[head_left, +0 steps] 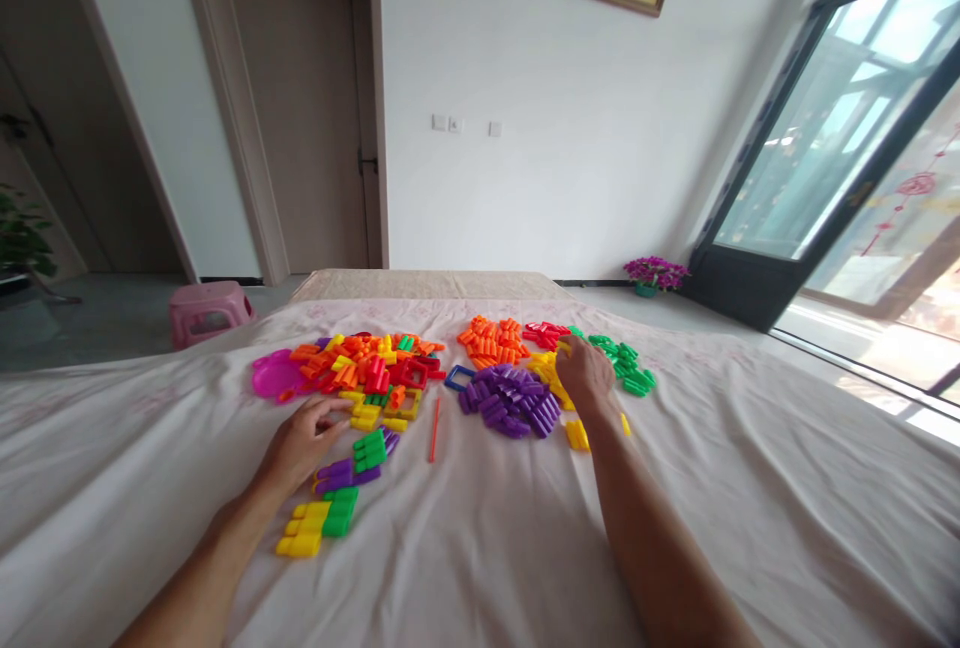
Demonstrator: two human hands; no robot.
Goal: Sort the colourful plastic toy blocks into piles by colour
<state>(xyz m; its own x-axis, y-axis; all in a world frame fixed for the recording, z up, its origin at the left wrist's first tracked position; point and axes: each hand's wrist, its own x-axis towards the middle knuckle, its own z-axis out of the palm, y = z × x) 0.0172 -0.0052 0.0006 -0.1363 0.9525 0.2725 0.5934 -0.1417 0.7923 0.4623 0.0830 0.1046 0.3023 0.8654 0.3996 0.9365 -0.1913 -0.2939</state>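
My left hand [304, 436] is at the left side of the cloth, thumb and fingers curved and a little apart. Its fingertips are beside yellow toy building blocks [365, 416]; whether they touch is hard to see. Over the yellow pile [550, 370], the fingers of my right hand [586, 374] are pinched on a small yellow block [564, 346], mostly hidden by the hand. Purple blocks [511, 400] are heaped just left of that hand. Green blocks [624, 364] lie to its right, with orange [493, 341] and red ones [546, 334] behind.
A mixed heap of blocks [367, 364] sits beside a magenta plastic piece [276, 375]. Nearer are joined yellow-green blocks [319, 523] and a thin orange stick [434, 430]. A blue square frame [459, 377] lies between piles. A pink stool [211, 314] stands beyond the cloth-covered table [480, 558].
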